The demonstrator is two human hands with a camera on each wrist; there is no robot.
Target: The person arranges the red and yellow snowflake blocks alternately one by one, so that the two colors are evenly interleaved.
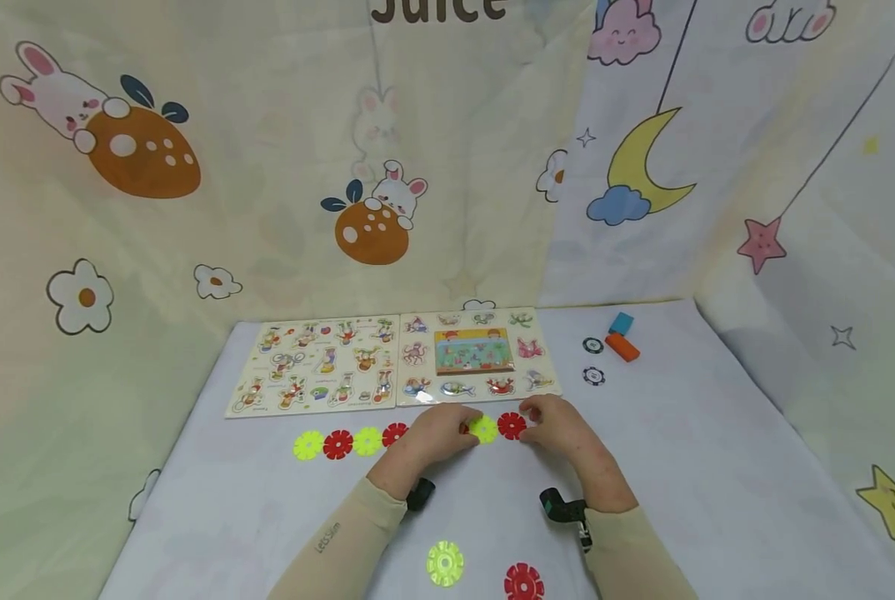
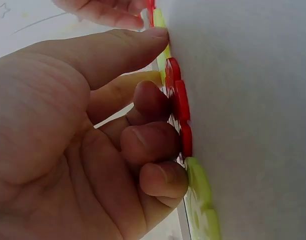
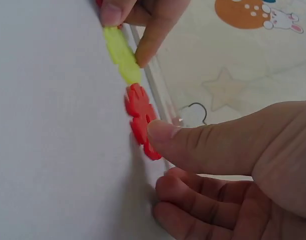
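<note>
A row of flower-shaped plastic discs, alternating yellow-green and red, runs from a yellow-green disc [image 1: 308,445] at its left end to a red disc [image 1: 512,426] at its right end. My left hand [image 1: 438,433] covers part of this row and pinches a yellow-green disc [image 3: 122,55] by its edge with thumb and index finger. In the left wrist view its other fingers curl beside a red disc [image 2: 182,105]. My right hand [image 1: 560,429] pinches the end red disc, its thumb on the rim in the right wrist view. Both discs lie edge to edge.
Behind the row lie two picture puzzle boards [image 1: 312,367] [image 1: 477,387]. To their right are black-and-white chips [image 1: 593,345], a blue block [image 1: 622,323] and an orange block [image 1: 622,347]. A loose yellow-green disc [image 1: 445,564] and red disc [image 1: 524,582] lie near the front.
</note>
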